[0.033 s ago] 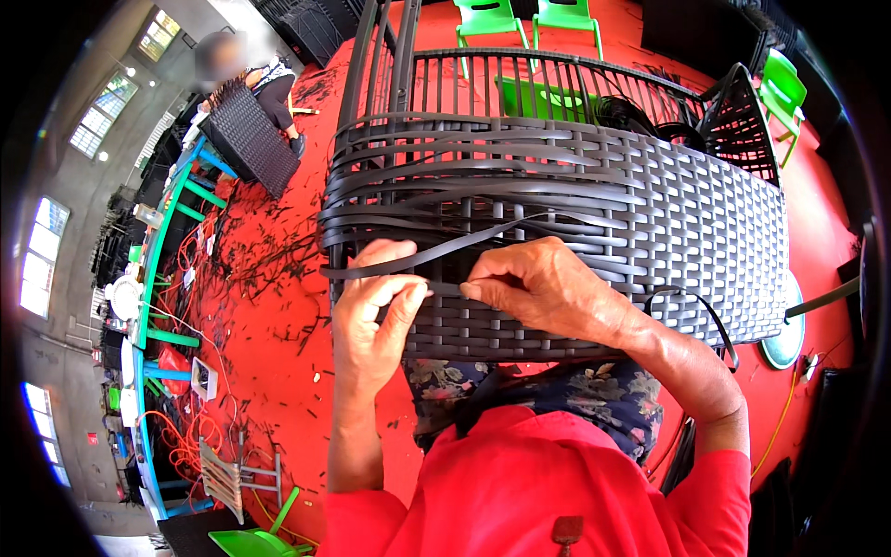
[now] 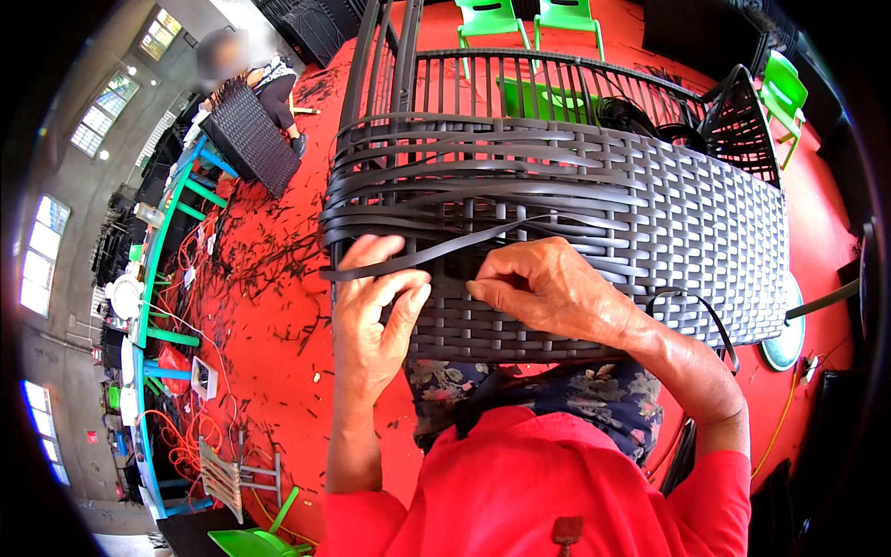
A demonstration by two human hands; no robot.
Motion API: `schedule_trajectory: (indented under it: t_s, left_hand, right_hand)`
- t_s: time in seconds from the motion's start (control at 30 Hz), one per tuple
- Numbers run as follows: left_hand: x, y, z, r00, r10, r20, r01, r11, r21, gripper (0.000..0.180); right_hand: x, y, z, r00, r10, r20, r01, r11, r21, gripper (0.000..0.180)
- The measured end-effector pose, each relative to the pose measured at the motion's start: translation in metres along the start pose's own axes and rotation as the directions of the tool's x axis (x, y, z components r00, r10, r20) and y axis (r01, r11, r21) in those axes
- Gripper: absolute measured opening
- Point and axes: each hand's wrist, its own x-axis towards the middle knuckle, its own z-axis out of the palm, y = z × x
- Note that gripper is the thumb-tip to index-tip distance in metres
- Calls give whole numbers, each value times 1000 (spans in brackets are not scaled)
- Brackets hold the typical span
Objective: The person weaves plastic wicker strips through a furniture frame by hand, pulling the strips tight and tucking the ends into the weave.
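A half-woven dark plastic wicker panel (image 2: 705, 223) on a frame lies across in front of me. Loose flat weaving strips cross its left part, while tight weave covers the right. My left hand (image 2: 371, 320) is at the panel's lower left, fingers curled, thumb and forefinger close together. One loose weaving strip (image 2: 445, 248) passes between its fingers, angling up to the right. My right hand (image 2: 552, 288) rests against the weave just right of it, thumb and forefinger pinched at a strip whose end is hidden by the fingers.
Beyond the panel are a green chair (image 2: 487, 19), a green container (image 2: 538, 100) and coiled black strips (image 2: 626, 119). A person (image 2: 246, 74) sits at far left beside another woven piece (image 2: 251, 139). Black scraps (image 2: 269, 278) litter the red floor. A thin strip loop (image 2: 701, 311) hangs near my right forearm.
The thumb and forefinger of my left hand have parted slightly, and the short strip seen between the two hands' fingertips no longer shows clearly. My right hand has barely moved.
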Motion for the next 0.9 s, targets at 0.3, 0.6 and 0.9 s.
schedule_trajectory:
  t_s: [0.3, 0.6, 0.9]
  left_hand:
    - [16, -10, 7, 960, 82, 267, -179, 914, 365, 22]
    - [22, -14, -8, 997, -44, 63, 52, 989, -135, 6]
    - [10, -17, -43, 989, -146, -32, 131, 948, -290, 7]
  right_hand:
    - [16, 10, 16, 987, -128, -98, 88, 938, -335, 17]
    - [13, -6, 8, 995, -58, -76, 36, 966, -254, 21]
    - [34, -18, 23, 985, -169, -45, 168, 985, -25, 19]
